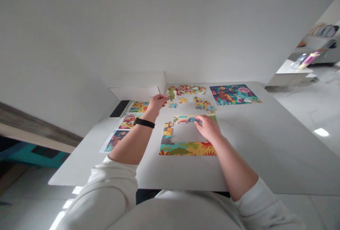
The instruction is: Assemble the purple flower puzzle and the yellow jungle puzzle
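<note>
My left hand (158, 102) is closed in a pinch on a jigsaw puzzle piece (172, 95) with green and cream colours, lifted near the back of the table. My right hand (208, 126) has its thumb and fingertips together at a blue-patterned puzzle piece (191, 120) in the top row of a partly joined jigsaw puzzle (186, 149). The puzzle forms a frame of joined pieces around a bare middle. Just beyond it lie a loose blue piece (172, 105), a yellow piece (183, 100) and a cluster of yellow and blue pieces (205, 105).
A heap of red-and-cream pieces (191, 89) lies by the wall. A dark-blue joined puzzle (233, 95) is at the back right. On the left are a sheet with printed pictures (127, 121), a black phone-like slab (120, 108) and a white box (136, 81).
</note>
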The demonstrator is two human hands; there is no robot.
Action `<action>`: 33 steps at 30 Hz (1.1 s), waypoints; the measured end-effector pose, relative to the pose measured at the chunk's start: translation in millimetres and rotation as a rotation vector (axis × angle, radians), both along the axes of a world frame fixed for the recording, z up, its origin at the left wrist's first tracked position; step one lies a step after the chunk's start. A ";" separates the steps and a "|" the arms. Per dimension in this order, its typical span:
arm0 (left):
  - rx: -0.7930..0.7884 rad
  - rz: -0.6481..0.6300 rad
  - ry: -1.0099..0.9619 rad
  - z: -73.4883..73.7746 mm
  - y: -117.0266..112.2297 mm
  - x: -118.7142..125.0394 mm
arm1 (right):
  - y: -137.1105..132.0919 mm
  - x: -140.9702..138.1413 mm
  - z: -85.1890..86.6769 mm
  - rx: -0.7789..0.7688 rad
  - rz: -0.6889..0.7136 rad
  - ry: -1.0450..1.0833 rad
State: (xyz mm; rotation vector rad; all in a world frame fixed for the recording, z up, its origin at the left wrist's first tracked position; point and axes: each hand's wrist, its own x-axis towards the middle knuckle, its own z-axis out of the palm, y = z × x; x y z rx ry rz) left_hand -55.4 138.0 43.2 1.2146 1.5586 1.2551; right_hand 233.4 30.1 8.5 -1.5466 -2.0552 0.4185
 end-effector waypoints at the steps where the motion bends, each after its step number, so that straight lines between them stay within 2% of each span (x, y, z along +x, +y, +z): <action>1: 0.029 -0.026 -0.108 2.0 -13.9 2.3 | 1.1 -0.4 -2.2 -0.011 0.001 0.046; 6: 0.101 -0.137 -0.539 4.6 -78.7 18.7 | 12.8 -9.4 -7.9 -0.127 0.055 0.493; 10: 0.107 -0.183 -0.659 -2.1 -104.9 29.8 | 20.3 -33.9 5.3 -0.178 0.150 0.748; 14: 0.092 -0.191 -0.685 -16.8 -109.9 38.2 | 19.8 -64.1 12.0 -0.207 0.189 0.863; 19: 0.040 -0.230 -0.611 -33.9 -112.7 46.8 | 15.2 -76.7 -5.9 -0.154 0.092 0.966; 25: -0.055 -0.335 -0.497 -30.9 -114.4 41.1 | 17.1 -64.3 -19.2 -0.118 0.005 0.955; 30: 0.084 -0.234 -0.352 -28.3 -107.4 26.4 | 18.6 -59.8 -22.1 -0.142 0.030 0.855; 33: 0.137 -0.242 -0.208 -32.8 -103.0 20.0 | 18.3 -57.8 -23.5 -0.165 0.044 0.761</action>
